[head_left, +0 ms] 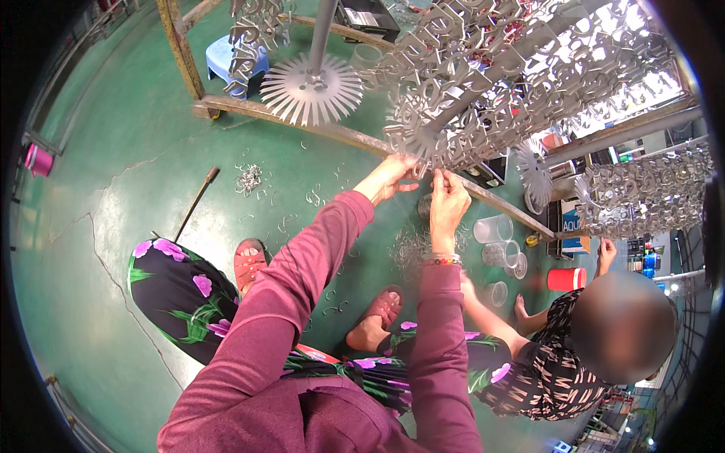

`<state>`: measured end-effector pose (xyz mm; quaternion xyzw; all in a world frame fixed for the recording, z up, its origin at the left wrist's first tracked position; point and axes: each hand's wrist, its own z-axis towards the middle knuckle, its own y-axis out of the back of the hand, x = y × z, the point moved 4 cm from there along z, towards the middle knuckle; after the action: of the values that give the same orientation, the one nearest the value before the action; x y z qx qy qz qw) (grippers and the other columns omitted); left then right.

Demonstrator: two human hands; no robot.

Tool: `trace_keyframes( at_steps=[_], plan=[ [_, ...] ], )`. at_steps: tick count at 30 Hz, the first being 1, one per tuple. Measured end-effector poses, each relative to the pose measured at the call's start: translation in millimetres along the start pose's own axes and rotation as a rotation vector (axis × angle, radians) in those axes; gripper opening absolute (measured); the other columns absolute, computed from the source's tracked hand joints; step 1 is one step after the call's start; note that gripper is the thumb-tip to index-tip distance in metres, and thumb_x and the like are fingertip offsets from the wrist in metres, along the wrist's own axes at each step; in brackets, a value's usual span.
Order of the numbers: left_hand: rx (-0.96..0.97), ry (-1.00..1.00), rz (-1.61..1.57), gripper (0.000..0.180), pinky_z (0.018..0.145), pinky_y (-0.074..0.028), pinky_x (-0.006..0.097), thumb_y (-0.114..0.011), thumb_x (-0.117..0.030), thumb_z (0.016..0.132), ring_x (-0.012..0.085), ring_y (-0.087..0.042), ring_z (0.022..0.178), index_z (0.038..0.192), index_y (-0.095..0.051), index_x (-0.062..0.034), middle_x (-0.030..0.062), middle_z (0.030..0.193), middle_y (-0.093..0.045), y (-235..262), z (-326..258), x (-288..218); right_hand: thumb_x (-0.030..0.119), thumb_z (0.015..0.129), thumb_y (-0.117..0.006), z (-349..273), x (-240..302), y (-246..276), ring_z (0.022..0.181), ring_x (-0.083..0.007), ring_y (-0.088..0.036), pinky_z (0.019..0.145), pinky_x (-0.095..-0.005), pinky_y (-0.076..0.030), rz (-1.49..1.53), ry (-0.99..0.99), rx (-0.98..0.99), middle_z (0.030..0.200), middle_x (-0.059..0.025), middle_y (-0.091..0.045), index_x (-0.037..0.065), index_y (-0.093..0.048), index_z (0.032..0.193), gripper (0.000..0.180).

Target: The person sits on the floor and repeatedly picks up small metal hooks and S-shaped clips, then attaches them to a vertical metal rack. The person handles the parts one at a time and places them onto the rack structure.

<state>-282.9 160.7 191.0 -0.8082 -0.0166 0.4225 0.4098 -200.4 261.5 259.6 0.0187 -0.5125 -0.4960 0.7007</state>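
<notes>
Bent silver metal pieces (483, 98) hang in dense rows on a rod rack ahead of me. At its lower near end, my left hand (391, 178) reaches up from the left, fingertips bent against the lowest pieces and thumb stretched to the right. Just right of it, my right hand (448, 198) is closed in a pinch, its fingertips touching the same end of the rack. Whatever either hand grips is too small to make out. A beaded bracelet (444, 260) circles my right wrist. Bare, a slotted metal disc (311, 87) on a rod stands to the left.
A worn frame beam (343, 134) crosses under the racks. Clear plastic tubs (492, 229) stand right of my hands; loose metal pieces (248, 180) lie on the green floor. Close at right sits a co-worker (551, 355), beside a red tub (566, 278). A blue stool (226, 64) stands far left.
</notes>
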Motion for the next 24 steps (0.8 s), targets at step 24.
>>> trace_keyframes(
  at_steps=[24],
  plan=[
    [0.292, 0.100, -0.160, 0.069, 0.087, -0.041, 0.056, -0.064, -0.045, 0.083, 0.0269, -0.056, 0.102, 0.137, -0.029, -0.0193, 0.0130, 0.110, -0.059, 22.8, 24.1, 6.5, 0.017, 0.086, -0.056, 9.9, 39.6, 7.5, 0.081, -0.0383, -0.061, 0.069, -0.0460, -0.048, -0.472, 0.051, 0.184, 0.087, -0.0190, -0.063, 0.001, -0.059, 0.091, 0.017]
  ],
)
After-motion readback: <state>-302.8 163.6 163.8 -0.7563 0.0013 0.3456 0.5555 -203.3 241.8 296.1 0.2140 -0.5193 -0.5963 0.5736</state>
